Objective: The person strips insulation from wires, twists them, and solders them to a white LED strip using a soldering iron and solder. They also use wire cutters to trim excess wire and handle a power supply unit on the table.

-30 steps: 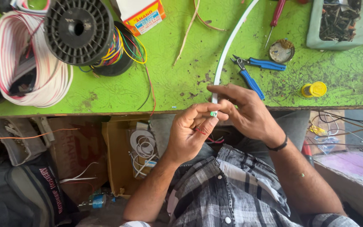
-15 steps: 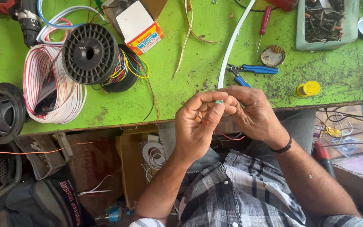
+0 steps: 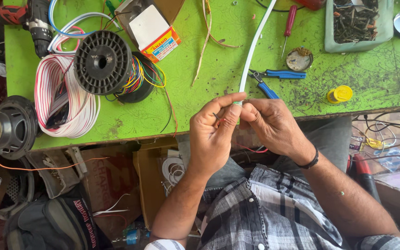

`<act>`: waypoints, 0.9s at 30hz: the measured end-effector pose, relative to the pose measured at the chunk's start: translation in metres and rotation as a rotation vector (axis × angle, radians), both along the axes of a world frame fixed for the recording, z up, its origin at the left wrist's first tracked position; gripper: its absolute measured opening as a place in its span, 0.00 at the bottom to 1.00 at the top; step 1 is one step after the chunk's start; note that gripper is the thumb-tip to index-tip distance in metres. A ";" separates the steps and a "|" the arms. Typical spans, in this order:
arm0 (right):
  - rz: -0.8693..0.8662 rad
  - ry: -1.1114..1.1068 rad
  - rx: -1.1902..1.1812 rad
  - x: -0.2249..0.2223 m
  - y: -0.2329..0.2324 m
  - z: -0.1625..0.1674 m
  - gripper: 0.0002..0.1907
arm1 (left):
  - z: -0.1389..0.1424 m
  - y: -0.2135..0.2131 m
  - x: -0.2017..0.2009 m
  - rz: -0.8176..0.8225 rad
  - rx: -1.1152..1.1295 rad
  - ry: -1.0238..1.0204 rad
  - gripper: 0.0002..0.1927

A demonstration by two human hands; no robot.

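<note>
Both hands meet at the near edge of the green tabletop [image 3: 200, 55], working the near end of a flat white cable [image 3: 254, 48].

Cable: long axis runs from the hands up and slightly right across the tabletop, far end leaving the top of the frame. Near end points down toward the person, just past the table edge. Gentle bow, otherwise straight; it lies flat on the tabletop beyond the hands.

Left hand [image 3: 214, 136]: curled closed, thumb and forefinger pinched at the cable's tip. A thin red strand [image 3: 219, 119] shows at the fingertips; can't tell if it comes out of the cable.

Right hand [image 3: 274, 127]: also closed, fingertips pinching the cable end from the other side, touching the left hand's fingertips. Black band on the wrist.

Nearby on the tabletop:
- blue-handled pliers [image 3: 276, 76] just right of the cable, near the hands, handles pointing right
- red-handled screwdriver [image 3: 289, 28] further up, shaft pointing toward the near edge
- small round tin [image 3: 299, 59] between screwdriver and pliers
- yellow roll [image 3: 340, 94] right, near the edge
- black spool [image 3: 103, 62] of coloured wire to the left, beside a red-white wire coil [image 3: 52, 99]
- tray of scrap parts [image 3: 355, 23] at top right
</note>
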State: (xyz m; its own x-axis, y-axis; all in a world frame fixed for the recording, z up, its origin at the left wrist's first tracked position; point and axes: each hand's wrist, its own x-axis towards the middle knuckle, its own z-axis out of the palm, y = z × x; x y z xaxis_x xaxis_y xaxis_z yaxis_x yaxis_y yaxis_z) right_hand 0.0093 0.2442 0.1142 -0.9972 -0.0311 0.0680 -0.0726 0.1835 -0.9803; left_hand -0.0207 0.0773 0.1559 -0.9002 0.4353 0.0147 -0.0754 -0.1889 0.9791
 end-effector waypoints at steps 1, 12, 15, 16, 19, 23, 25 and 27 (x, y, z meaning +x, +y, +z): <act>0.001 -0.005 0.004 -0.001 0.001 0.003 0.23 | 0.002 0.001 0.000 0.018 -0.021 0.010 0.14; -0.023 -0.029 0.017 -0.006 0.015 0.044 0.23 | 0.029 0.017 -0.008 0.073 0.106 -0.200 0.14; -0.033 -0.058 0.020 -0.006 0.017 0.054 0.23 | 0.037 0.022 -0.009 0.080 0.118 -0.141 0.12; -0.035 -0.070 0.021 -0.007 0.018 0.057 0.23 | 0.039 0.023 -0.009 0.080 0.121 -0.138 0.12; -0.031 -0.048 -0.012 -0.007 0.021 0.066 0.22 | 0.046 0.026 -0.009 0.081 0.125 -0.144 0.12; -0.021 -0.033 -0.018 -0.008 0.026 0.078 0.22 | 0.052 0.029 -0.009 0.066 0.187 -0.151 0.12; -0.017 -0.039 -0.052 -0.007 0.027 0.083 0.22 | 0.054 0.030 -0.009 0.062 0.205 -0.145 0.12; -0.018 -0.068 -0.072 -0.007 0.028 0.088 0.22 | 0.057 0.031 -0.010 0.071 0.175 -0.154 0.12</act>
